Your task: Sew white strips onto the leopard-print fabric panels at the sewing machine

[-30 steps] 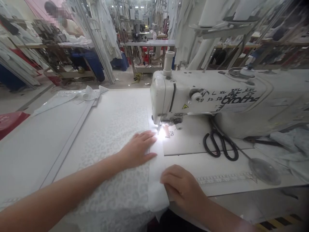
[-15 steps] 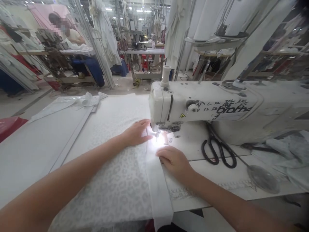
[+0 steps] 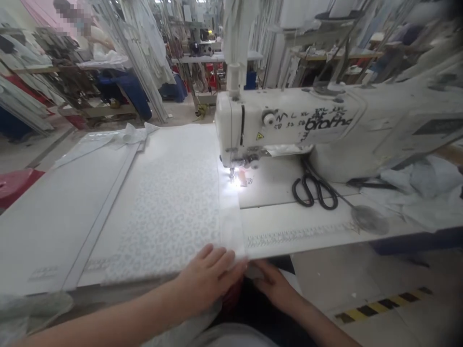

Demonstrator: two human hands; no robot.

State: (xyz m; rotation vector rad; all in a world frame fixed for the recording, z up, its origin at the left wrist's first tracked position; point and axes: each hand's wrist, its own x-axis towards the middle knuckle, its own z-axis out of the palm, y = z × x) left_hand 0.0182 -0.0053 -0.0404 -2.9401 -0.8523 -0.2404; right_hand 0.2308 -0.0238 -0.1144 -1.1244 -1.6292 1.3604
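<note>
A pale fabric with a grey leopard print lies on the sewing table. Along its right side runs a plain white strip, which passes under the lit presser foot of the sewing machine. My left hand rests on the fabric near the table's front edge, fingers apart and thumb towards the right. Close beside it, my right hand is just below the table edge, closed on the lower end of the white strip; its fingertips are partly hidden.
Black-handled scissors lie right of the needle, near a round grey-ended tool. A printed ruler scale runs along the front. Crumpled fabric sits at the right, a red item at the left. Another person works in the background.
Both hands have left the presser foot area and come back to the table's front edge. The view has shifted, so the machine appears higher and further left.
</note>
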